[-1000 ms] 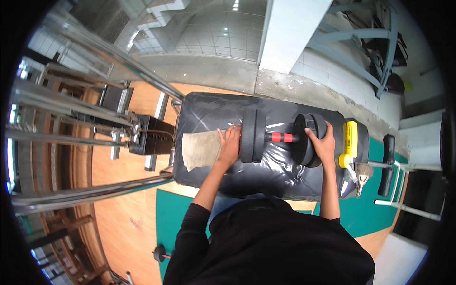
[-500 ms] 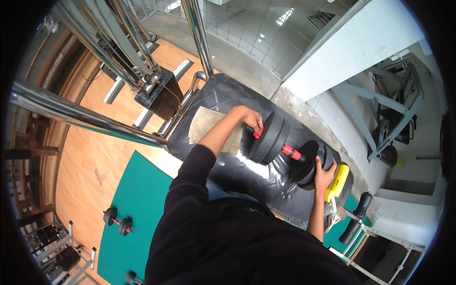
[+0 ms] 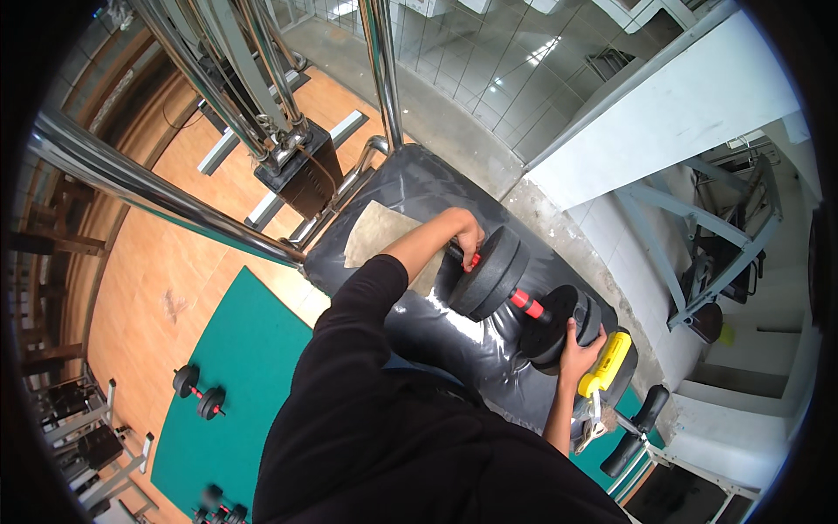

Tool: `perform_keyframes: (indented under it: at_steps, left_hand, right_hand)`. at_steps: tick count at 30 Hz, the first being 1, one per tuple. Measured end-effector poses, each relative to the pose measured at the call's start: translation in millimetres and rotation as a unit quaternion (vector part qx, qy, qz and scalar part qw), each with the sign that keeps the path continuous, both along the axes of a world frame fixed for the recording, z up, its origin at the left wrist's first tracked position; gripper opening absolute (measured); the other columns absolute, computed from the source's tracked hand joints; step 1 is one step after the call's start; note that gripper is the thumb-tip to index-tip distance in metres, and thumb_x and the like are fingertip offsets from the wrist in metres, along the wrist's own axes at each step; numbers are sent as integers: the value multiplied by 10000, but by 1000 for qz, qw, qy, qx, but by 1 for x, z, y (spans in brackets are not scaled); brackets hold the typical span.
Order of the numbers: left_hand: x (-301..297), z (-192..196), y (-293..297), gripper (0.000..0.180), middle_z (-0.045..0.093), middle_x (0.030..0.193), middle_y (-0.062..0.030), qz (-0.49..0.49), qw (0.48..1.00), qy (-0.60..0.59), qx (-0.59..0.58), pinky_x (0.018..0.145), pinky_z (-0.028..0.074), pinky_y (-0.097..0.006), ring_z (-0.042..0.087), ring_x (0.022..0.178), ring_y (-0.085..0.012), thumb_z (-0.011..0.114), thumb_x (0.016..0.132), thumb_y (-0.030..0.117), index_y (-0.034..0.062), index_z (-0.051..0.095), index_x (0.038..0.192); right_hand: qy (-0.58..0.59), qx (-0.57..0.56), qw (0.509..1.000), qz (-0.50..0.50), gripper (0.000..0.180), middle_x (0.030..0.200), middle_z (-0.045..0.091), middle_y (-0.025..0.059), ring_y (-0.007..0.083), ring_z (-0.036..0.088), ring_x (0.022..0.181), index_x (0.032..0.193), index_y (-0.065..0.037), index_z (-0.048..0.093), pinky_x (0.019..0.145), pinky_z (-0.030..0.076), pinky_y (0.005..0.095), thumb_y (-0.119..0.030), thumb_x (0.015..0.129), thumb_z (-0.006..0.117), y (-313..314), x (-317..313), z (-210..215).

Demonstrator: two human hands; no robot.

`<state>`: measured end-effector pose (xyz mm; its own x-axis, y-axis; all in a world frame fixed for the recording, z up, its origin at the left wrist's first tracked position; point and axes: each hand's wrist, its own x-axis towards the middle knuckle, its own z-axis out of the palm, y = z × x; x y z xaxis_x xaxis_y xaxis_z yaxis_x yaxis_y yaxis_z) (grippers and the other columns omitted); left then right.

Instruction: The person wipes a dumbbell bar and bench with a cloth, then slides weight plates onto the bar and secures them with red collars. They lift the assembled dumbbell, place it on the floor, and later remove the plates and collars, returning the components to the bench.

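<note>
A black dumbbell (image 3: 493,272) with a red-and-black grip lies across the padded black bench (image 3: 436,188). At its upper-left end, my left hand (image 3: 469,237) has its fingers closed round the small red end nut, which mostly hides behind them. My right hand (image 3: 580,356) is wrapped round the plates at the other end, fingers along their rim. Beneath my left forearm a beige cloth (image 3: 374,231) is spread on the bench. A yellow bottle (image 3: 611,354) lies beside my right hand, near a bundle of pale cord (image 3: 594,430).
A chrome-framed weight machine (image 3: 301,170) stands beyond the bench's left end. Another dumbbell (image 3: 199,391) rests on the green mat (image 3: 236,349), with more at its lower edge. On the right are a white wall (image 3: 663,113) and a grey metal frame (image 3: 681,210).
The view has shifted slightly, so the bench and dumbbell sit a little lower. My left hand stays at the red nut with its fingers turned further round; my right hand keeps its hold.
</note>
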<state>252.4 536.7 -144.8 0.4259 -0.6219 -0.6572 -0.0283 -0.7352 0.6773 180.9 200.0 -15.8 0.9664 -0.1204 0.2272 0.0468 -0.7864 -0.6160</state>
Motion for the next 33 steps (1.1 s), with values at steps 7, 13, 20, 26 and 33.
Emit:
perform_keyframes:
  at_steps: [7, 13, 20, 26, 33]
  left_hand:
    - [-64, 59, -12, 527, 628, 1083, -92, 138, 962, -221, 86, 1047, 210, -499, 567, 1080, -259, 802, 626, 318, 70, 629, 1058]
    - [-110, 12, -29, 402, 541, 988, -53, 201, 827, -514, 109, 1030, 198, -518, 548, 1013, -194, 686, 759, 233, 60, 514, 1079]
    - [-110, -8, -23, 367, 513, 992, -46, 188, 777, -598, 57, 975, 302, -442, 541, 996, -175, 666, 767, 191, 91, 508, 1082]
    - [-63, 20, -9, 446, 608, 1001, -74, 175, 965, -177, -82, 861, 429, -375, 576, 939, -222, 755, 668, 200, 52, 572, 1048]
    - [5, 7, 13, 459, 537, 1299, -37, 171, 938, 292, -74, 1042, 218, -577, 487, 1203, -183, 500, 914, 394, 159, 468, 1307]
  right_hand:
    - [4, 6, 1000, -5, 706, 1174, 547, 238, 297, 538, 1083, 1225, 60, 441, 962, 379, 351, -310, 727, 779, -1, 1, -1]
    - [-7, 4, 1000, -2, 690, 1176, 544, 223, 284, 536, 1078, 1217, 69, 444, 963, 381, 352, -296, 735, 776, -4, 0, -4]
    - [-12, 10, 1000, -1, 703, 1163, 554, 221, 283, 542, 1071, 1225, 67, 442, 960, 386, 348, -315, 737, 773, -2, -2, -5]
    - [4, 5, 1000, -9, 714, 1183, 547, 234, 284, 538, 1087, 1232, 62, 447, 960, 385, 347, -341, 737, 769, -2, 1, 0]
    - [-8, 22, 1000, 1, 687, 1163, 554, 223, 284, 539, 1070, 1217, 67, 449, 959, 383, 350, -312, 743, 770, -5, -3, -3]
